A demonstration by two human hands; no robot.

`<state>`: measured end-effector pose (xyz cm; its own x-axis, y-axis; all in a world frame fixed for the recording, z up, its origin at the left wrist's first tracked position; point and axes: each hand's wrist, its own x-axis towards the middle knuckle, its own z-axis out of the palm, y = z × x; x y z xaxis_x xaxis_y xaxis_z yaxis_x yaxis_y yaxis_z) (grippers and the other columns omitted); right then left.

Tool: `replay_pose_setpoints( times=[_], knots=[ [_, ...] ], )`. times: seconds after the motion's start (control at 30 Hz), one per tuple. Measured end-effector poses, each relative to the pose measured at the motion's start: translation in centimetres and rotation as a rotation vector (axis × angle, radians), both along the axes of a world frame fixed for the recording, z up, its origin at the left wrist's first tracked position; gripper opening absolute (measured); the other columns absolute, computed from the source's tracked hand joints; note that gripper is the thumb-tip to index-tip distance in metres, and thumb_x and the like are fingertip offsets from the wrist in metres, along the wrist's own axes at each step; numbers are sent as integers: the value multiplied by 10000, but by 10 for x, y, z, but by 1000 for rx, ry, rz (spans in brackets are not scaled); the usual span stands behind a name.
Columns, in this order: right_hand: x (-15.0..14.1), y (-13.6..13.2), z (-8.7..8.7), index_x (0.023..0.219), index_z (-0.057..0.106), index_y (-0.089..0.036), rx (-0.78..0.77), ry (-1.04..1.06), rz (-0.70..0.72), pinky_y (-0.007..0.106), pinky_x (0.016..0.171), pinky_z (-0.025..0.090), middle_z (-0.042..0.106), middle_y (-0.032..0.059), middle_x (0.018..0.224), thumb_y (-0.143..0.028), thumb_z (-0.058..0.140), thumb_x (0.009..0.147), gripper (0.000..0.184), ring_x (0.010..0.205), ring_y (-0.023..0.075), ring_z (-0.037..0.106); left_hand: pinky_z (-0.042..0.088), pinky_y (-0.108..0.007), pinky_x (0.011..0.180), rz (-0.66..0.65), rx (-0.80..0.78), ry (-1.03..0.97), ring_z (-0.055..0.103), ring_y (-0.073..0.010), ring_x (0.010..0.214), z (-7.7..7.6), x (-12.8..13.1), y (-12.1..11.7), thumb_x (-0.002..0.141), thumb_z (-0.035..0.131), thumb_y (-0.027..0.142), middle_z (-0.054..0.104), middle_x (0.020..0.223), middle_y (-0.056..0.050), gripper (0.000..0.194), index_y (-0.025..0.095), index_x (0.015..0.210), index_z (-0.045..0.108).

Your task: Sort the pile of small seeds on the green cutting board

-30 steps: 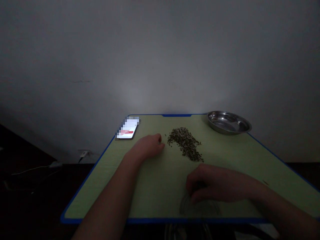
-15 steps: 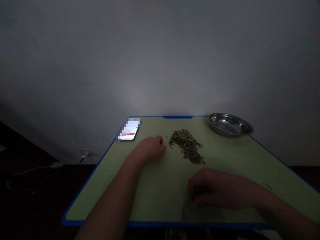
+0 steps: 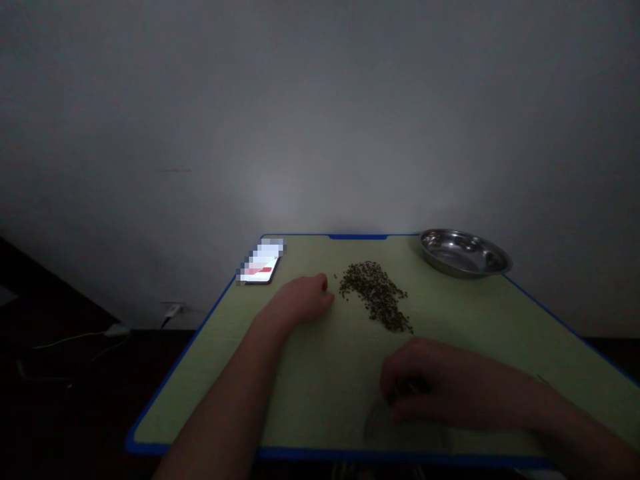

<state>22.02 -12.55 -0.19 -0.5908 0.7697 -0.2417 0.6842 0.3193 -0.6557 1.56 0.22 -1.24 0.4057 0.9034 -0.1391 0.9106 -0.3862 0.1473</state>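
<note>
A loose pile of small dark grains or seeds (image 3: 377, 293) is spread on the pale green table (image 3: 320, 380). Just left of it rests my left hand (image 3: 305, 298), fingers curled and thumb near the forefinger; whatever may be inside is hidden. My right hand (image 3: 425, 383) is closed nearer the front edge, its fingers bent around a dark hollow whose content I cannot make out. Under and beside those fingers shows a faint, see-through object (image 3: 377, 423), too dim to name.
A shiny metal bowl (image 3: 465, 255) stands at the back right corner. At the back left lies a lit phone (image 3: 261, 263). Blue edging (image 3: 357, 237) rims the table, and a grey wall (image 3: 320, 133) rises behind it. Cables and a plug (image 3: 173, 312) are at the left.
The whole view has shifted slightly, so everything appears a little lower and to the right. Both hands keep nearly the same place and pose, and the pile looks unchanged.
</note>
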Motion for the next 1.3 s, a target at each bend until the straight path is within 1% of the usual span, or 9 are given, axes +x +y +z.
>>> replay_pose_setpoints(
  times=[0.13,0.23,0.33,0.43,0.57,0.73,0.9,1.13,1.3],
  knots=[
    [14,15,5,806,627,-195,88,44,-104,208,528,359,564,-26,679,-343,568,820,159,611,107,496,445,-342,708,-6,14,1,614,-233,845,-2,-1,1,806,397,406,669,990,-104,332,218,1022,566],
    [29,32,9,796,607,-189,176,77,-212,228,530,363,546,-16,671,-389,541,833,213,604,118,481,447,-345,701,-5,2,-5,616,-237,836,-2,-1,1,808,401,394,667,994,-111,322,214,1019,566],
    [46,52,11,807,610,-186,275,67,-311,247,537,374,571,9,700,-394,493,851,242,619,135,489,449,-343,699,-2,-11,-7,620,-235,825,0,-1,1,808,414,390,670,984,-113,314,208,1014,565],
    [62,70,8,787,603,-184,400,11,-392,261,539,381,590,23,703,-383,471,851,248,618,148,509,447,-334,697,3,-10,-10,622,-229,823,0,-1,1,811,419,397,672,977,-109,315,210,1018,564],
    [79,84,-4,829,626,-178,524,-104,-476,284,575,394,645,49,762,-332,454,848,232,657,174,560,443,-320,676,17,-12,-7,627,-225,808,0,-1,2,808,428,396,671,973,-108,310,213,1015,567],
    [94,86,-20,913,655,-172,536,-154,-504,301,618,414,684,64,831,-291,437,860,254,705,194,600,430,-309,644,24,-12,-18,626,-219,776,0,-1,2,812,412,406,670,961,-111,334,213,1045,555],
    [102,84,-27,953,666,-180,540,-192,-549,304,640,431,698,74,880,-295,454,864,257,740,205,616,418,-299,622,26,-12,-19,626,-216,757,1,-1,2,820,399,434,672,939,-104,351,216,1053,545],
    [99,83,-31,935,666,-178,542,-198,-560,309,652,428,696,85,882,-303,463,859,249,767,213,620,411,-291,608,50,-24,-35,626,-210,751,1,0,2,819,404,426,673,926,-97,334,220,1043,541],
    [93,83,-34,916,670,-179,497,-174,-543,295,631,422,695,79,861,-303,477,848,240,730,197,614,401,-282,597,41,-12,-39,624,-200,738,-1,-2,3,823,406,429,674,906,-88,326,218,1034,537]
  ],
)
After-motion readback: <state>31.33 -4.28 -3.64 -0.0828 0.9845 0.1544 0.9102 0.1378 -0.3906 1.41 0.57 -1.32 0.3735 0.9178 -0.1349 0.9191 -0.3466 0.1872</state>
